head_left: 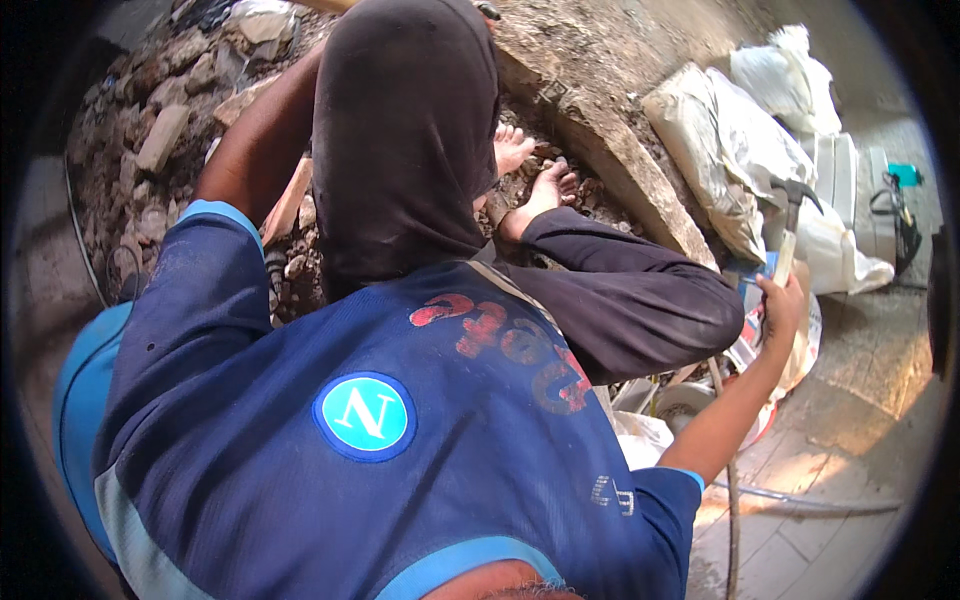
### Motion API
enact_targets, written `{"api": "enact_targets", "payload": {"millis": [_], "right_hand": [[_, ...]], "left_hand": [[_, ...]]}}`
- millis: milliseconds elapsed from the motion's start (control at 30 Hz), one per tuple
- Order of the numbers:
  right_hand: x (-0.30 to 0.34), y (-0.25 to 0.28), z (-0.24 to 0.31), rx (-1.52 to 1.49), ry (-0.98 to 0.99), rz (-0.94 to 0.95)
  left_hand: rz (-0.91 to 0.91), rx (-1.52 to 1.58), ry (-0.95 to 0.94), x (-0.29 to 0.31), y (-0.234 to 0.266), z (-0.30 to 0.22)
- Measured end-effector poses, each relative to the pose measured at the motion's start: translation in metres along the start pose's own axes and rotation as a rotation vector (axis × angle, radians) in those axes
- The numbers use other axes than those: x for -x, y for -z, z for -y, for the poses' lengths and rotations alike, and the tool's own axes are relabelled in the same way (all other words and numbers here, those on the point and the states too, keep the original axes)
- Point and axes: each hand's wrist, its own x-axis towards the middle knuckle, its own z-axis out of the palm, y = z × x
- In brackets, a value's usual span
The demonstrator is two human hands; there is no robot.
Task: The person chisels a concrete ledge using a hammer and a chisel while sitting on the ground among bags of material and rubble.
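Observation:
Out to the right, my right hand (pixel 782 302) is closed around the pale handle of a hammer (pixel 786 255). The hammer stands upright, its dark, curved metal head at the top, in front of white sacks. My left forearm (pixel 262 150) reaches forward and passes behind my raised knee in dark trousers (pixel 405 110), which hides the left hand. Between my legs, my bare feet (pixel 512 148) rest on broken rubble beside a rough masonry edge (pixel 620 170). Part of a wooden piece (pixel 328 4) shows at the top edge, beside the knee.
Broken stone and brick rubble (pixel 165 135) is heaped at the far left. White sacks (pixel 725 145) lie at the right beyond the masonry edge. A hose or rod (pixel 733 510) and a pale cable (pixel 800 500) cross the tiled floor (pixel 790 550) at the lower right.

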Motion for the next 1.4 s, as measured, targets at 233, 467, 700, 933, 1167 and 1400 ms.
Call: {"api": "enact_targets", "payload": {"millis": [233, 467, 700, 933, 1167, 1400], "right_hand": [[-0.056, -0.024, -0.081, 0.012, -0.044, 0.095], [0.003, -0.078, -0.023, -0.288, -0.241, 0.291], [0.027, -0.083, 0.010, -0.312, -0.334, 0.336], [0.038, -0.079, 0.027, -0.329, -0.343, 0.332], [0.050, -0.064, 0.009, -0.413, -0.303, 0.283], [0.055, -0.056, -0.010, -0.481, -0.309, 0.269]], "left_hand": [[-0.026, -0.019, 0.052, 0.012, 0.000, 0.019], [0.006, -0.013, 0.051, -0.004, -0.013, 0.031], [0.051, 0.035, 0.040, -0.026, -0.028, 0.041], [0.045, 0.024, 0.034, -0.027, -0.026, 0.051], [0.078, -0.075, -0.044, -0.023, -0.015, 0.026], [0.178, -0.216, -0.081, -0.021, -0.017, -0.022]]}}
